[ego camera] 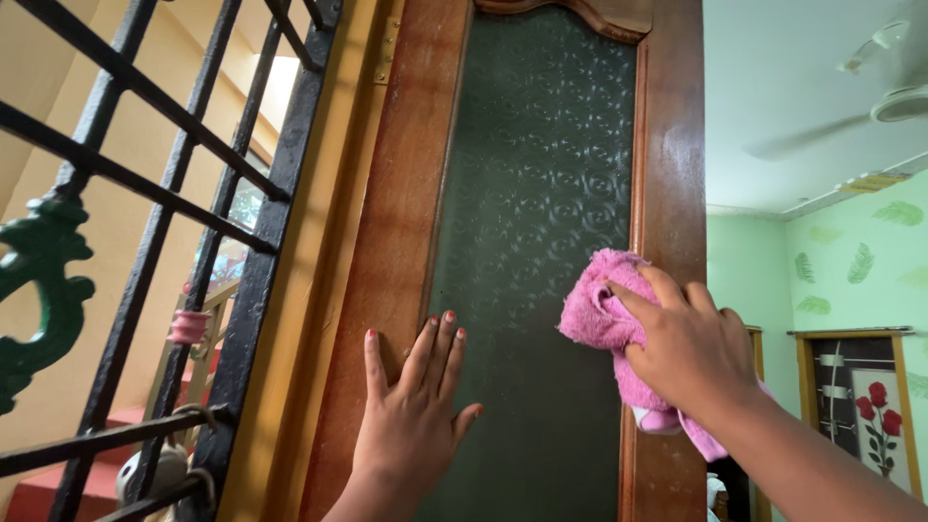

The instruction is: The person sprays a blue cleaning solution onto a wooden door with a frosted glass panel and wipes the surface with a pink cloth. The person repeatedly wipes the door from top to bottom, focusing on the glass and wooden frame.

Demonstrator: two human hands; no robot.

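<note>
Left hand [411,411] lay flat and fully open, fingers spread, palm against the door; it held nothing. Red-painted nails showed on the fingertips, which straddled the inner edge of the left stile and the glass.

Far left: black iron grille of crossed bars [159,242], with a green cast ornament [43,280] fixed on it. A small pink spool-shaped piece [188,327] sat behind the bars, a padlock-like metal fitting [164,464] low down. Cream wall beyond.

Centre: tall brown wooden door [396,222], with a panel of dark green frosted glass embossed with a swirl pattern [541,193]. Brass hinge [388,48] at top left of the frame.

Right hand [691,348] was closed round a pink fluffy terry cloth [599,314], bunched up, pressed to the glass at its right edge beside the right stile. One tail of the cloth hung below the wrist.

Right of door: pale green room, leaf-shaped wall stickers [860,261], white ceiling fan [894,101], and a wood-framed panel bearing red painted roses [875,416]. No packages or labels could be made out.
</note>
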